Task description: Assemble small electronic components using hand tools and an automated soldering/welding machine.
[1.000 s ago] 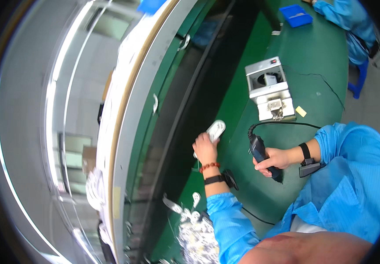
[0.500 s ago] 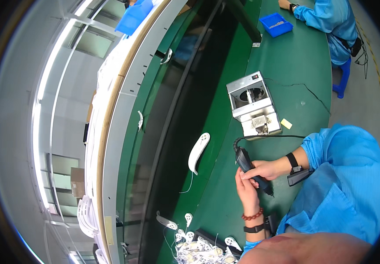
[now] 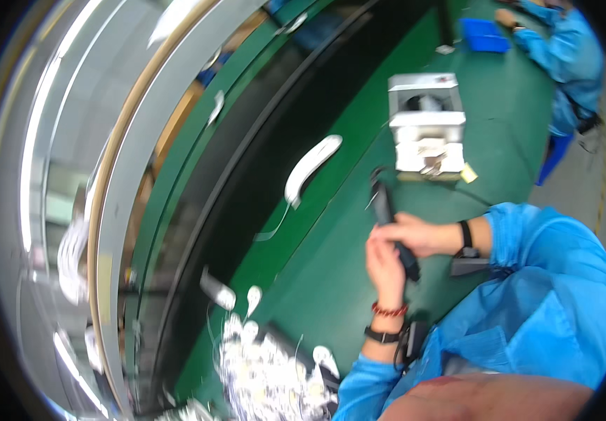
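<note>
A black electric screwdriver (image 3: 381, 200) lies slanted across my hands, its corded end away from me and its tip pointing down toward me. My right hand (image 3: 417, 234) is closed round its body from the right. My left hand (image 3: 386, 265), with a red bead bracelet at the wrist, is against the screwdriver from the left and below. Its fingers look curled round the tool, though they are blurred and partly hidden. The two hands touch at the fingertips.
Beyond my hands stands a metal box-shaped machine (image 3: 427, 130) with a yellow tag (image 3: 469, 173). A curved white piece (image 3: 310, 165) lies left, on the green bench. White wired parts (image 3: 268, 375) are heaped near me. A blue tray (image 3: 484, 35) is beside a co-worker (image 3: 570, 59).
The view has swung and blurred, so the bench items sit differently in the picture. Both my hands stay together on the screwdriver, which is turned a little more upright.
</note>
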Demonstrator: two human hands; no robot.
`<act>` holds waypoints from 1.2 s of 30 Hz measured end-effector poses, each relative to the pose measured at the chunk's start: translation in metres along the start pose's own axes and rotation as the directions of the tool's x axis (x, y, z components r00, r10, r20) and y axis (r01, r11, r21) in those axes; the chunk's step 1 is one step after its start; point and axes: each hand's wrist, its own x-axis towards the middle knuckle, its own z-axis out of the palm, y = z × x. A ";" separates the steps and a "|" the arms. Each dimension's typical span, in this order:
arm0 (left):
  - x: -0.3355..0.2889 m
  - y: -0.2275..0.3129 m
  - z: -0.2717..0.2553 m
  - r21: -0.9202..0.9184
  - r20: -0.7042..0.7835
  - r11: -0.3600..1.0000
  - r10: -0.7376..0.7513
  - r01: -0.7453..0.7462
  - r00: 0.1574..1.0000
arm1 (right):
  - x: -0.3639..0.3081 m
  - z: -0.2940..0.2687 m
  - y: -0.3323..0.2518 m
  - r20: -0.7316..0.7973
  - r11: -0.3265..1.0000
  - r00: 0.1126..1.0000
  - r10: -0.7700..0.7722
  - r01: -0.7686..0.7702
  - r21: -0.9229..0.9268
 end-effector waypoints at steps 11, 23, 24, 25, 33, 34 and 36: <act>-0.001 0.001 -0.009 0.074 0.008 0.997 0.036 -0.036 0.999 | 0.007 0.005 -0.010 0.189 0.997 0.980 0.056 -0.065 0.041; 0.008 -0.004 -0.016 0.130 0.042 0.991 0.022 -0.027 0.999 | 0.015 0.011 -0.011 0.128 0.999 0.991 0.036 -0.039 0.017; 0.007 -0.005 -0.017 0.136 0.031 0.990 0.027 -0.031 0.999 | 0.015 0.012 -0.011 0.141 0.999 0.989 0.039 -0.041 0.017; 0.007 -0.007 -0.017 0.136 0.030 0.990 0.027 -0.031 0.999 | 0.015 0.013 -0.011 0.125 0.999 0.991 0.048 -0.050 0.017; 0.001 -0.002 -0.014 0.194 0.024 0.981 0.018 -0.023 1.000 | 0.013 0.004 -0.005 0.104 0.999 0.994 0.036 -0.035 -0.010; -0.001 -0.001 -0.012 0.179 0.020 0.984 0.001 -0.005 1.000 | 0.010 0.003 -0.005 0.100 0.998 0.993 0.066 -0.065 -0.012; 0.004 -0.009 -0.011 0.170 0.017 0.984 0.048 -0.050 0.999 | 0.013 0.002 -0.006 0.105 0.998 0.993 0.059 -0.059 -0.005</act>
